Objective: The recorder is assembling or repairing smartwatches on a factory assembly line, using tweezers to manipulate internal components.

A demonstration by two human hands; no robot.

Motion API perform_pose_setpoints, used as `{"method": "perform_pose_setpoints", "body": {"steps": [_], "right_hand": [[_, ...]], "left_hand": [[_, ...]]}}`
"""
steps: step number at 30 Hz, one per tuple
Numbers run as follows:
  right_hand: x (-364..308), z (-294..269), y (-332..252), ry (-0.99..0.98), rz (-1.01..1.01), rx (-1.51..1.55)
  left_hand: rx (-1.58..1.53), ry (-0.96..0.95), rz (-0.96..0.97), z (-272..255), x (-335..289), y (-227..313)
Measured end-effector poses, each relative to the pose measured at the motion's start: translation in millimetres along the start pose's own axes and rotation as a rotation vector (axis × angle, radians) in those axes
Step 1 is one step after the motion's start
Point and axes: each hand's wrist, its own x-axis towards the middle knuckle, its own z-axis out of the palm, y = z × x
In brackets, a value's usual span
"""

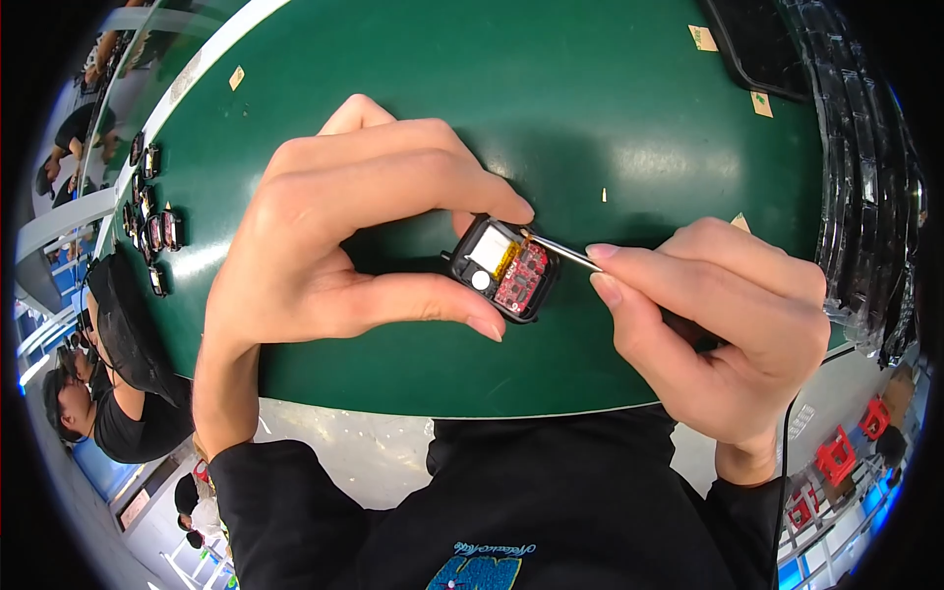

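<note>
My left hand (364,226) pinches a small black electronic device (503,269) between thumb and fingers above the green tabletop. Its housing is open and faces up, showing a red circuit board, a silver-white block, yellow tape and a round white spot. My right hand (718,324) is closed on slim metal tweezers (565,251). Their tips reach the upper corner of the device, beside my left index fingertip. Whether the tips grip anything there is too small to tell.
Several similar small black devices (152,231) lie at the table's left edge. Black plastic trays (855,187) are stacked along the right edge, near a dark flat tray (752,44). Paper scraps (704,38) dot the green tabletop (551,79). A person (128,383) sits at the left.
</note>
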Motion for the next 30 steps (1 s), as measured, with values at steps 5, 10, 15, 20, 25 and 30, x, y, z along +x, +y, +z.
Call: {"method": "perform_pose_setpoints", "body": {"steps": [5,10,15,20,25,30], "right_hand": [[0.4,-0.3,0.7,-0.013,0.006,0.014],[0.6,0.9,-0.8,-0.007,0.011,0.028],[-3.8,2.1,2.7,0.014,-0.008,0.036],[-3.6,3.5,0.7,0.034,-0.028,0.029],[-3.3,3.2,0.4,0.029,-0.027,0.035],[-1.1,-7.2,-2.2,0.042,0.039,0.045]], "left_hand": [[0.001,-0.027,-0.012,-2.0,2.0,3.1],[0.044,-0.037,0.028,-2.6,1.9,5.1],[0.051,-0.019,0.026,-0.5,2.3,6.2],[0.053,0.003,0.003,1.7,-0.3,8.7],[0.056,0.017,0.003,2.0,-0.3,7.1],[0.03,0.031,-0.104,0.0,0.3,14.1]]}}
